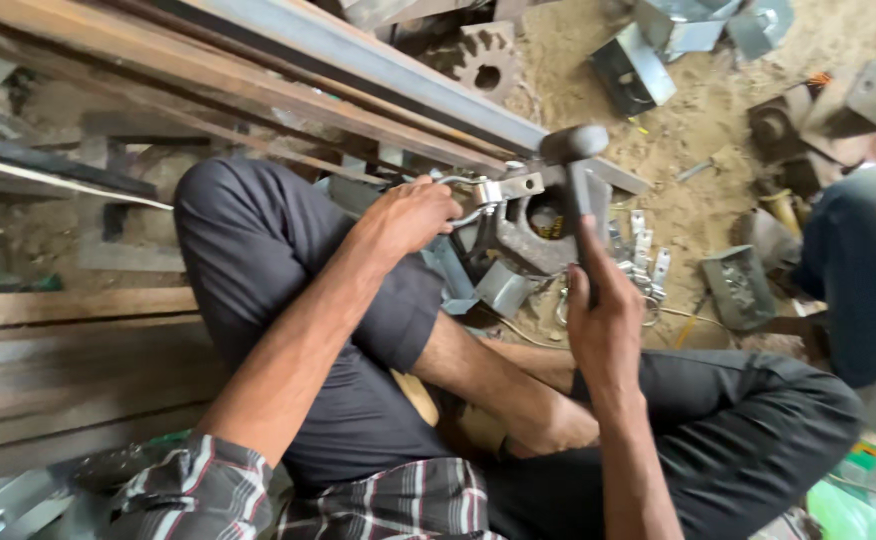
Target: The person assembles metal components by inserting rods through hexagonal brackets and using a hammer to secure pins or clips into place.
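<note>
My left hand [410,214] has its fingers curled tight around a bent metal clamp [493,192], pressing it onto a rusty round block [536,238] beside the long steel beam [378,65]. My right hand [603,315] grips a hammer [575,160] by its handle, head raised just above the clamp.

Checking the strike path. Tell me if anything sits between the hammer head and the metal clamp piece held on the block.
Nothing visible does. The hammer in the right hand hangs just right of the metal clamp piece, which the left hand pins there; the gap between looks open.
</note>
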